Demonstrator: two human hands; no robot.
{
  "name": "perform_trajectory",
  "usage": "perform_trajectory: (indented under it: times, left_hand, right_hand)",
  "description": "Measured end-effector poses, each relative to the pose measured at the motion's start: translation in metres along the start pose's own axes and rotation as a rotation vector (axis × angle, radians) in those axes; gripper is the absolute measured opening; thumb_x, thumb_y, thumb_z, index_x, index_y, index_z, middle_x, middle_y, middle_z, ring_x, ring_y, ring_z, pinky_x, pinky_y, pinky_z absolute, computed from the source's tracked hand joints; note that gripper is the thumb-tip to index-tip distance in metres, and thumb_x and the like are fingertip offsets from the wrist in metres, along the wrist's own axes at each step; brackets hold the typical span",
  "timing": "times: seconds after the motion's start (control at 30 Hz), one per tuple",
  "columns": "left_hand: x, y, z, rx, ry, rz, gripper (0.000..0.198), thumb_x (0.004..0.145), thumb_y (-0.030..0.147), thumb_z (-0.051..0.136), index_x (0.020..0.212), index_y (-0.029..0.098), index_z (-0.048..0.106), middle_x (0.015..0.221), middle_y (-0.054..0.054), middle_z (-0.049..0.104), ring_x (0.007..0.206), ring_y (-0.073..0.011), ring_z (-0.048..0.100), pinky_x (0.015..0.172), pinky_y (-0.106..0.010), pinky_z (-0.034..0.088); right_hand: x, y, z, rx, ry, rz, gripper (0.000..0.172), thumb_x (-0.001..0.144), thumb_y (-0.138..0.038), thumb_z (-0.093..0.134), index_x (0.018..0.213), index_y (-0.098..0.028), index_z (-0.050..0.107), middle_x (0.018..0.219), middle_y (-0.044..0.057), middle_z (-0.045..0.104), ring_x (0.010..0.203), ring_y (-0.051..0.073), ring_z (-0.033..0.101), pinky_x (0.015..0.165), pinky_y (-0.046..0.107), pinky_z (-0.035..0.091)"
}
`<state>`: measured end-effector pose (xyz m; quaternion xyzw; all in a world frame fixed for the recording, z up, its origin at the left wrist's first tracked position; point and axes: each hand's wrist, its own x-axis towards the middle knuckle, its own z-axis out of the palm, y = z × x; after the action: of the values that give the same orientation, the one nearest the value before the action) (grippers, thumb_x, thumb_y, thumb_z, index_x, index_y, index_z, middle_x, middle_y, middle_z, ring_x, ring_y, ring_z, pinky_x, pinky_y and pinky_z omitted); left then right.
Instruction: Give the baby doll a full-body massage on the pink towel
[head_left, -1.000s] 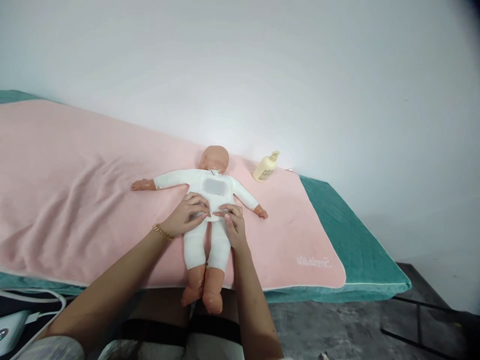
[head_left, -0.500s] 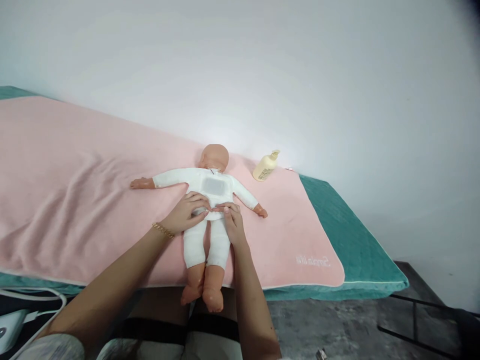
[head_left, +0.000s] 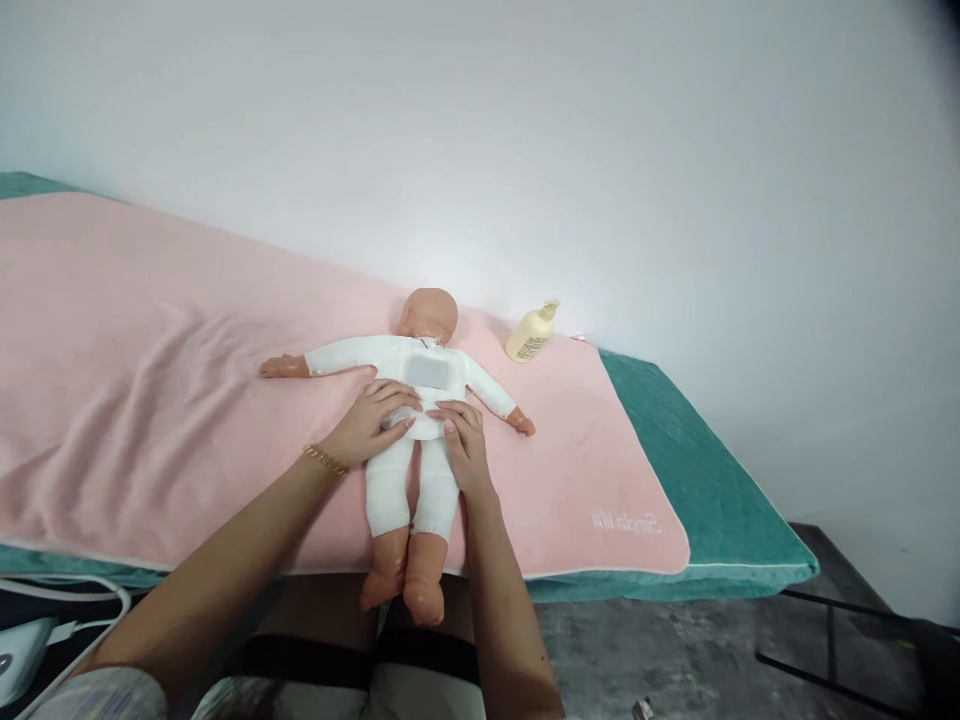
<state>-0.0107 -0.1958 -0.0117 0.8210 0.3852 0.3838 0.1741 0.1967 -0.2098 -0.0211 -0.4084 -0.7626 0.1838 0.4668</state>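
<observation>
A baby doll (head_left: 430, 372) with a white cloth body lies face down, its head toward the wall and its arms spread. My left hand (head_left: 373, 418) rests flat on the left side of the doll's lower back, fingers stretched toward the middle. On the right side of the lower back lies my right hand (head_left: 466, 435), its fingers also laid out over the cloth. The fingertips of both hands are close together near the spine. A grey rectangular panel shows on the upper back, just above my fingers.
Under the doll a pink blanket (head_left: 585, 460), wrinkled at the left, covers a green padded table (head_left: 697, 480). A cream pump bottle (head_left: 531, 332) stands beyond the doll's right arm, near the wall. A white device with a cable (head_left: 26, 655) sits at the lower left.
Both hands have shifted very slightly; my right fingertips have spread a little apart on the lower back. The doll and the bottle stay in place.
</observation>
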Motion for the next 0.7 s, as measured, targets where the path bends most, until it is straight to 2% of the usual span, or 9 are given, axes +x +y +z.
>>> perform_trajectory:
  times: [0.23, 0.37, 0.53, 0.7]
  left_hand:
    - [0.0026, 0.0009, -0.0007, -0.018, -0.021, -0.022, 0.027, 0.093, 0.038, 0.045, 0.1, 0.021, 0.065, 0.112, -0.007, 0.067, 0.11, -0.0248, 0.054, 0.102, -0.046, 0.034]
    - [0.0001, 0.0023, -0.0008, -0.01, 0.01, 0.008, 0.027, 0.094, 0.037, 0.044, 0.103, 0.021, 0.065, 0.115, -0.008, 0.065, 0.112, -0.0249, 0.054, 0.106, -0.048, 0.03]
    - [-0.0024, 0.0015, 0.0001, -0.007, 0.022, 0.015, 0.03, 0.095, 0.037, 0.043, 0.113, 0.02, 0.061, 0.125, -0.01, 0.061, 0.12, -0.026, 0.049, 0.108, -0.048, 0.028]
    - [-0.0002, -0.0001, 0.0013, -0.013, 0.004, -0.016, 0.032, 0.097, 0.038, 0.041, 0.114, 0.021, 0.061, 0.127, -0.009, 0.06, 0.122, -0.0246, 0.049, 0.11, -0.047, 0.026]
  right_hand:
    - [0.0034, -0.001, 0.0011, 0.012, -0.011, 0.07, 0.036, 0.101, -0.038, 0.038, 0.101, -0.025, 0.072, 0.11, 0.006, 0.068, 0.111, 0.022, 0.056, 0.101, 0.042, 0.038]
    - [0.0002, -0.002, -0.0005, -0.028, -0.025, 0.004, 0.035, 0.101, -0.04, 0.039, 0.108, -0.027, 0.07, 0.12, 0.006, 0.064, 0.119, 0.021, 0.052, 0.105, 0.042, 0.035]
    - [-0.0031, -0.0015, -0.0021, -0.043, -0.041, -0.027, 0.034, 0.101, -0.04, 0.041, 0.119, -0.028, 0.066, 0.14, 0.005, 0.052, 0.131, 0.022, 0.041, 0.112, 0.045, 0.028]
    - [-0.0007, 0.0011, -0.0013, -0.055, -0.067, 0.014, 0.036, 0.101, -0.042, 0.037, 0.119, -0.029, 0.066, 0.135, 0.004, 0.057, 0.128, 0.022, 0.045, 0.111, 0.044, 0.03]
